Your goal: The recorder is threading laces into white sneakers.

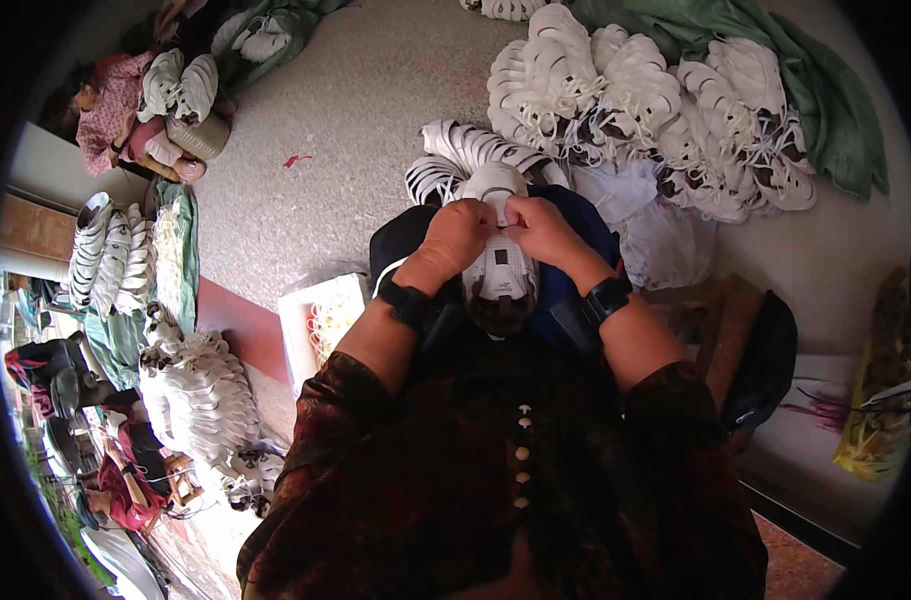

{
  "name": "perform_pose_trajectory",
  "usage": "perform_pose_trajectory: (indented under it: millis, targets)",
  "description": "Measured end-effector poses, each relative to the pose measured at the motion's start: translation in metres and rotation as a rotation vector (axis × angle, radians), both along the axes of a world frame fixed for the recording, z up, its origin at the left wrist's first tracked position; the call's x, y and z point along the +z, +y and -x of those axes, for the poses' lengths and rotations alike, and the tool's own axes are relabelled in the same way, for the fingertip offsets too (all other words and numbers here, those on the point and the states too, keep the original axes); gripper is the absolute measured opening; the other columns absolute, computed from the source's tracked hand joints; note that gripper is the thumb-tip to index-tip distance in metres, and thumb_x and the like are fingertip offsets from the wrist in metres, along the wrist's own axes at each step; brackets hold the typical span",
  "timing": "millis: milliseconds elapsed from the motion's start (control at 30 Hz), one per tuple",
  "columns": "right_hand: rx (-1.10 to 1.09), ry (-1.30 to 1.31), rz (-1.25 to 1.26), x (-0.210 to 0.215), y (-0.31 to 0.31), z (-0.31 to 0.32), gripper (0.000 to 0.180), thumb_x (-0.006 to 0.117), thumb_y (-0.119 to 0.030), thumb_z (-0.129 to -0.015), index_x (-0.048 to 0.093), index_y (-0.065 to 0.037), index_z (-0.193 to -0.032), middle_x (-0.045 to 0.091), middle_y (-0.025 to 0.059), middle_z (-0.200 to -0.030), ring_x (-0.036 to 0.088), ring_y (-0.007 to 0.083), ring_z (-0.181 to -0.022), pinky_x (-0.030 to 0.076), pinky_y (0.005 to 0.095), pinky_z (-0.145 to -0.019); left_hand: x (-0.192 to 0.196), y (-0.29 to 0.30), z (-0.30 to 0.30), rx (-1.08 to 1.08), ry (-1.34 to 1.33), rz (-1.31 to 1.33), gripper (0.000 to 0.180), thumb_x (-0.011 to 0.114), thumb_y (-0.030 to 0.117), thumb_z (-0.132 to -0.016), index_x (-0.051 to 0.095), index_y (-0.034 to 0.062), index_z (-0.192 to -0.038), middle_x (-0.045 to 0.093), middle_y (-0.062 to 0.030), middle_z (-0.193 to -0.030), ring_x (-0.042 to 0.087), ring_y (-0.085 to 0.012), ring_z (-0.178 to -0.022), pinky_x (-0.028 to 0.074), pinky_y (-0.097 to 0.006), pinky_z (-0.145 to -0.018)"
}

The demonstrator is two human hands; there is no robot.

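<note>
A white shoe upper (499,268) with a dark heel end lies lengthwise over my lap, its rounded toe pointing away from me. My left hand (455,234) is closed over its left side, fingertips pinched near the middle opening. From the other side my right hand (547,230) is closed too, thumb and finger meeting close to the left fingertips. Whatever thin thing is between the fingers is hidden or too small to make out. Just beyond the toe, a fanned row of white shoe uppers (465,145) rests by my knees.
Piles of laced white shoe uppers (635,90) lie at the far right by green cloth (825,100). A white box (297,325) holding pale laces stands left of me. More stacked uppers (200,390) sit farther left. Other people (115,115) sit along the left side.
</note>
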State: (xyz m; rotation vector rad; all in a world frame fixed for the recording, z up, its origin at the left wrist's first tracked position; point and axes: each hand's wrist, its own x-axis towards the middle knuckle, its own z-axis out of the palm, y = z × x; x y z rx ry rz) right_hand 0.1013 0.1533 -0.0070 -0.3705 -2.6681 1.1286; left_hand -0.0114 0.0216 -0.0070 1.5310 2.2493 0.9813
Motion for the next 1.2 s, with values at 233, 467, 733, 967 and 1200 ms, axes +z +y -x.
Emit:
perform_pose_trajectory:
  millis: [233, 467, 733, 967, 1200]
  targets:
    - [-0.090, 0.138, -0.161, -0.006, -0.014, -0.004, 0.020, 0.063, -0.002, -0.067, 0.044, -0.001, -0.075, 0.053, 0.0177, -0.066, 0.054, 0.0374, -0.065, 0.042, 0.0424, -0.057, -0.004, -0.009, -0.001, 0.097, -0.417, -0.055, 0.008, 0.063, 0.005, -0.074, 0.063, 0.0025, -0.081, 0.063, -0.0039, -0.072, 0.055, -0.0089, -0.068, 0.047, -0.027, -0.065]
    - [0.042, 0.089, -0.209, 0.011, -0.014, -0.008, 0.020, 0.062, -0.002, -0.066, 0.049, 0.000, -0.081, 0.057, 0.0199, -0.079, 0.057, 0.0380, -0.074, 0.046, 0.0444, -0.065, -0.014, -0.004, 0.005, -0.020, -0.116, -0.067, 0.005, 0.062, 0.006, -0.076, 0.061, 0.0016, -0.079, 0.061, -0.0073, -0.072, 0.056, -0.0116, -0.068, 0.046, -0.027, -0.065]
    - [0.083, 0.087, -0.453, 0.002, -0.011, -0.005, 0.011, 0.057, 0.000, -0.067, 0.052, -0.003, -0.077, 0.055, 0.0163, -0.076, 0.058, 0.0348, -0.072, 0.048, 0.0418, -0.061, -0.001, -0.008, 0.000, 0.057, -0.361, -0.059, 0.009, 0.064, 0.005, -0.070, 0.061, 0.0024, -0.078, 0.061, -0.0136, -0.073, 0.059, -0.0254, -0.067, 0.047, -0.031, -0.066]
    - [0.159, 0.230, -0.297, 0.002, -0.008, -0.007, 0.008, 0.055, -0.001, -0.070, 0.051, -0.002, -0.076, 0.054, 0.0163, -0.075, 0.057, 0.0362, -0.071, 0.048, 0.0424, -0.062, -0.007, -0.009, 0.001, 0.022, -0.261, -0.099, 0.008, 0.064, 0.004, -0.072, 0.063, 0.0010, -0.079, 0.062, -0.0104, -0.073, 0.058, -0.0148, -0.064, 0.047, -0.028, -0.063]
    - [0.134, 0.193, -0.346, -0.003, -0.001, -0.007, 0.007, 0.055, 0.000, -0.071, 0.049, 0.000, -0.075, 0.056, 0.0165, -0.076, 0.057, 0.0356, -0.072, 0.047, 0.0429, -0.063, 0.000, -0.010, 0.001, 0.111, -0.363, -0.034, 0.014, 0.068, 0.011, -0.074, 0.062, -0.0001, -0.082, 0.061, -0.0060, -0.069, 0.055, -0.0092, -0.063, 0.046, -0.026, -0.061]
